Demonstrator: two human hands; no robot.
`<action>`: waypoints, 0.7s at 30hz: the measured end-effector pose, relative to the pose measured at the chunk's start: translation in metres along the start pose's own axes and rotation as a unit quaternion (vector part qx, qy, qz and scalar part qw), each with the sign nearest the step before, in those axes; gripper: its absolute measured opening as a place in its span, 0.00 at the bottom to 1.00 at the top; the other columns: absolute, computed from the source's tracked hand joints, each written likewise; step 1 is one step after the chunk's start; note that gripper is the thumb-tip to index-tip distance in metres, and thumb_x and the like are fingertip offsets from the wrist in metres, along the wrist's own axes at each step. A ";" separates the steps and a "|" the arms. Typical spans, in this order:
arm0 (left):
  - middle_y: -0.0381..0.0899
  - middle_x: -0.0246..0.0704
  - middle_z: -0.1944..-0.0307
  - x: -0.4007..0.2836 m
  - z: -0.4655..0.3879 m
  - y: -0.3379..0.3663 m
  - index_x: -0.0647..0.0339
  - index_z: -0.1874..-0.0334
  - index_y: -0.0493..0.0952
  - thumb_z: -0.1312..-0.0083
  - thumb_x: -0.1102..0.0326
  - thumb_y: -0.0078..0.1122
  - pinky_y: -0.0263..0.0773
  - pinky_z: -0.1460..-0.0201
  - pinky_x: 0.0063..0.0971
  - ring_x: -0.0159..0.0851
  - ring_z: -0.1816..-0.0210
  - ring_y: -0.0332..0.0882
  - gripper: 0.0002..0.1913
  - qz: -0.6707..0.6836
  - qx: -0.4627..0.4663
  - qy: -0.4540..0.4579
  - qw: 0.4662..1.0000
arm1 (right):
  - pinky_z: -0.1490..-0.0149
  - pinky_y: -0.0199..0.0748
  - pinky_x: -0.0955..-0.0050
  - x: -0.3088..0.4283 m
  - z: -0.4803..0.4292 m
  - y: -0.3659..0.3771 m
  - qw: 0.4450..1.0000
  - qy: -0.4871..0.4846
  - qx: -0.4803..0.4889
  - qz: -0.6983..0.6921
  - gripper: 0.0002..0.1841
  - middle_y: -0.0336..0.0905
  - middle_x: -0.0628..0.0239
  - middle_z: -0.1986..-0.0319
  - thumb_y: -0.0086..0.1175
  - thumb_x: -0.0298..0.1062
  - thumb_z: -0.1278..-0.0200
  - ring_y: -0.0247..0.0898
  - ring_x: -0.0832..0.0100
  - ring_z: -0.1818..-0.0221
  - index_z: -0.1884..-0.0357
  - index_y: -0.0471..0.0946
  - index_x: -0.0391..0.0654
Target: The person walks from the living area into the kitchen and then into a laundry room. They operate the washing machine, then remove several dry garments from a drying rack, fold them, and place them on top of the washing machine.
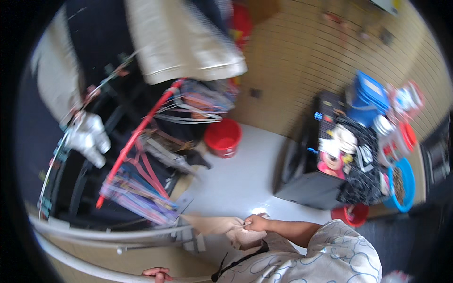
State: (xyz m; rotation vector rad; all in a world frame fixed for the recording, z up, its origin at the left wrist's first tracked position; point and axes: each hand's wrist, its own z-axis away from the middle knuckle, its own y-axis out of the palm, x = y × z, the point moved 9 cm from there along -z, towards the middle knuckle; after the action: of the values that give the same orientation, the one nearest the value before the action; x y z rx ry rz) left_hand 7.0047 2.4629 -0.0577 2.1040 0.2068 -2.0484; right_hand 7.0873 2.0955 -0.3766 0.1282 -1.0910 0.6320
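My right hand (255,224) pinches a beige cloth (216,224) in front of my patterned shirt. From the fingers the cloth runs left towards the hangers; it is blurred, and the kind of garment cannot be told. At the lower edge, my left hand (157,274) curls over a curved white rail (88,267); part of that hand is cut off by the picture's rim. A black strap or cord (244,260) lies across my front, below the cloth. Another pale rail (116,235) passes behind the cloth's left end.
Several clothes hangers (141,198) hang on a red pole (138,132) at left. Above it hang beige trousers (187,42). White cloth (88,138) hangs from a clip line. A red bucket (223,138) stands on the floor. A loaded black appliance (308,189) is at right.
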 end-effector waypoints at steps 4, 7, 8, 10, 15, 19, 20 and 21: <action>0.80 0.45 0.65 0.012 -0.047 0.030 0.70 0.55 0.74 0.36 0.72 0.59 0.71 0.65 0.26 0.34 0.70 0.75 0.11 0.004 0.064 0.018 0.998 | 0.62 0.71 0.73 0.020 0.073 -0.081 0.989 0.000 -0.070 -0.127 0.11 0.79 0.69 0.76 0.61 0.36 0.50 0.71 0.76 0.71 0.69 0.81 0.39; 0.80 0.42 0.67 0.011 -0.074 0.066 0.70 0.54 0.73 0.37 0.74 0.58 0.71 0.63 0.25 0.34 0.69 0.75 0.11 0.009 0.114 0.018 0.993 | 0.61 0.72 0.66 0.007 0.153 -0.148 0.983 0.064 -0.168 0.041 0.15 0.80 0.60 0.76 0.63 0.42 0.54 0.73 0.67 0.71 0.69 0.80 0.40; 0.80 0.43 0.66 0.014 -0.081 0.079 0.70 0.53 0.73 0.37 0.75 0.58 0.71 0.64 0.23 0.34 0.70 0.75 0.12 0.030 0.125 -0.010 0.992 | 0.59 0.72 0.64 -0.008 0.182 -0.159 0.973 0.131 -0.189 0.022 0.17 0.79 0.56 0.75 0.64 0.44 0.55 0.72 0.63 0.70 0.71 0.78 0.40; 0.80 0.44 0.64 0.012 -0.091 0.103 0.70 0.53 0.73 0.37 0.76 0.58 0.70 0.68 0.21 0.33 0.71 0.74 0.12 0.041 0.146 -0.023 0.988 | 0.55 0.70 0.68 -0.017 0.236 -0.180 0.963 0.152 -0.224 -0.001 0.16 0.78 0.62 0.71 0.65 0.42 0.55 0.71 0.69 0.64 0.69 0.77 0.42; 0.82 0.47 0.65 0.002 -0.097 0.141 0.71 0.54 0.74 0.37 0.78 0.57 0.67 0.73 0.19 0.30 0.77 0.71 0.10 0.048 0.206 0.003 0.977 | 0.50 0.71 0.76 0.028 0.362 -0.264 0.884 -0.060 -0.372 -0.276 0.18 0.76 0.75 0.66 0.63 0.24 0.57 0.72 0.78 0.61 0.60 0.75 0.45; 0.82 0.46 0.65 -0.002 -0.091 0.138 0.72 0.55 0.75 0.37 0.78 0.58 0.67 0.73 0.19 0.30 0.77 0.71 0.10 0.018 0.193 0.019 0.981 | 0.48 0.74 0.73 0.087 0.502 -0.365 0.755 -0.094 -0.628 -0.165 0.30 0.76 0.71 0.61 0.67 0.28 0.61 0.75 0.74 0.58 0.49 0.73 0.44; 0.82 0.45 0.65 -0.003 -0.089 0.136 0.72 0.55 0.75 0.37 0.78 0.59 0.67 0.73 0.19 0.30 0.77 0.71 0.10 0.013 0.187 0.023 0.982 | 0.49 0.75 0.73 0.112 0.528 -0.388 0.738 -0.139 -0.647 -0.131 0.31 0.76 0.68 0.60 0.67 0.29 0.60 0.76 0.73 0.58 0.47 0.72 0.43; 0.82 0.45 0.65 -0.004 -0.087 0.133 0.72 0.55 0.75 0.38 0.78 0.59 0.68 0.73 0.19 0.30 0.77 0.72 0.10 0.008 0.179 0.026 0.983 | 0.49 0.75 0.73 0.132 0.542 -0.399 0.746 -0.221 -0.607 -0.163 0.30 0.77 0.66 0.59 0.65 0.29 0.57 0.76 0.71 0.57 0.46 0.71 0.42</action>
State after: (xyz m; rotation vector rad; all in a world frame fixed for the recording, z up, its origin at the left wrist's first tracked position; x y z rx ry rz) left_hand 7.1203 2.3542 -0.0462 2.3511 -0.1867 -2.1565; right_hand 6.9162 1.6080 0.0748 -0.6934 -1.7053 -0.5486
